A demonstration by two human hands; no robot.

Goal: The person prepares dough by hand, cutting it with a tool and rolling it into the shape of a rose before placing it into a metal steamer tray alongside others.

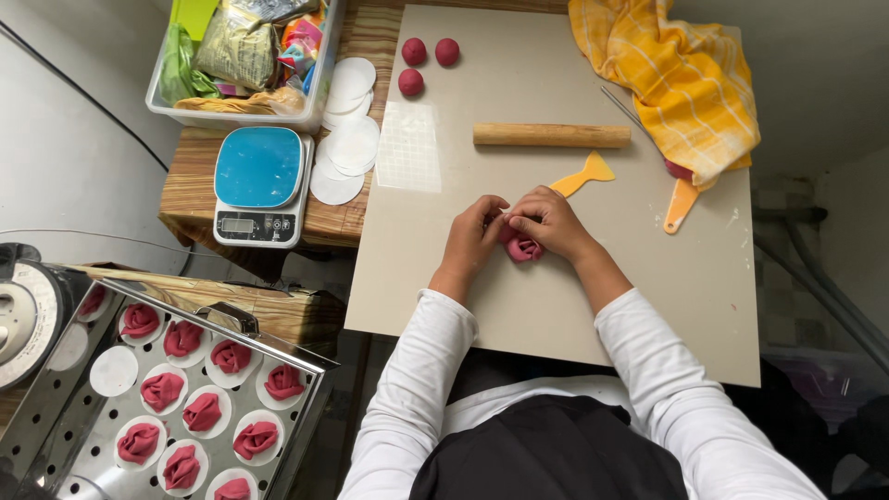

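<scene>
A pink rose-shaped piece of dough (524, 248) lies on the beige work mat (648, 278), pinched between both hands. My left hand (474, 231) presses it from the left with fingers curled. My right hand (548, 220) closes over its top and right side. Three pink dough balls (411, 81) sit at the mat's far left corner. A wooden rolling pin (551, 135) lies across the mat beyond my hands, with a yellow scraper (583, 175) just behind my right hand.
A steel perforated tray (56, 426) at the lower left holds several finished pink dough roses (231, 356) on white paper rounds. A blue kitchen scale (258, 183), stacked paper rounds (344, 148), a clear bin (241, 56), a yellow checked cloth (681, 79) and an orange scraper (681, 204) surround the mat.
</scene>
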